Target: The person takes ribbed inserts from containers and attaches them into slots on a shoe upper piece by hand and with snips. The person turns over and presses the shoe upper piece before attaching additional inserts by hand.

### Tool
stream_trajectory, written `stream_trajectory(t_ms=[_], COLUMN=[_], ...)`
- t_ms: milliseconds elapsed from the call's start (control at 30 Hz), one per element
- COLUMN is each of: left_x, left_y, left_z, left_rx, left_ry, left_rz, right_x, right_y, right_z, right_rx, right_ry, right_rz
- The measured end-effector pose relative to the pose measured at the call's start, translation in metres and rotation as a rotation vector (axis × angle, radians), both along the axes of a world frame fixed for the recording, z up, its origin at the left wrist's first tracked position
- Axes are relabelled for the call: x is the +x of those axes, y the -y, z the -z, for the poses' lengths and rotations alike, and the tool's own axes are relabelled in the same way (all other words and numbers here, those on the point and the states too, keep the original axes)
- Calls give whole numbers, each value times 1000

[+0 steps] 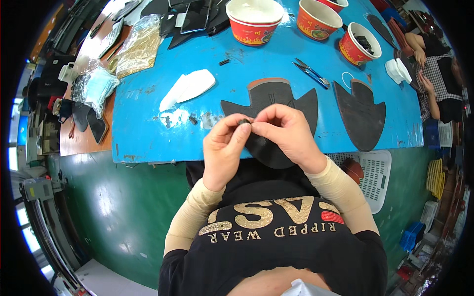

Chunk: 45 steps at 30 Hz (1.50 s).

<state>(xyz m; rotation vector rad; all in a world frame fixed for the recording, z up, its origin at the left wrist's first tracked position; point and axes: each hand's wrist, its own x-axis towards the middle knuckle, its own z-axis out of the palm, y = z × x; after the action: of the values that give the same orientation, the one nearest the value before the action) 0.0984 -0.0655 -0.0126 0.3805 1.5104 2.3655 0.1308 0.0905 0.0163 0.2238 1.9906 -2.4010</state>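
My left hand (223, 150) pinches a small black piece (244, 121) between thumb and forefinger. Close against it, my right hand (289, 132) has its thumb and forefinger pressed together; what lies between these tips is hidden. Below both hands, a dark grey cut panel (272, 92) with pointed side wings and an orange-brown top edge lies at the table's near edge, partly covered by them. To the right rests a similar dark panel (363, 114).
The blue table (148, 98) holds white pads (189, 89), blue-handled nippers (312, 72) and red paper tubs (255, 27), one (356, 55) with black pieces inside. A white basket (377, 180) stands below the edge. Another person (434, 74) is at the far right.
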Motion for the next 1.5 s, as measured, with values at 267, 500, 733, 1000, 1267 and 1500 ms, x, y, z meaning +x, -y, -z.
stream_trajectory(t_ms=[267, 500, 733, 1000, 1267, 1500], left_x=[15, 16, 11, 2, 7, 7], left_y=[-15, -14, -8, -18, -17, -18], left_z=[1, 1, 1, -2, 4, 7], left_rx=[-95, -261, -301, -769, -847, -832], left_ry=[-122, -334, -424, -1061, -1103, -1088], left_rz=[121, 274, 296, 48, 90, 87], right_x=[39, 60, 62, 11, 1, -3], right_y=[-15, -14, -19, -63, -63, -68], right_z=[7, 16, 12, 25, 25, 25], right_rx=[232, 59, 28, 1335, 1389, 1372], right_ry=[-97, -72, -62, -448, -491, -531], right_rz=[92, 35, 61, 168, 41, -29])
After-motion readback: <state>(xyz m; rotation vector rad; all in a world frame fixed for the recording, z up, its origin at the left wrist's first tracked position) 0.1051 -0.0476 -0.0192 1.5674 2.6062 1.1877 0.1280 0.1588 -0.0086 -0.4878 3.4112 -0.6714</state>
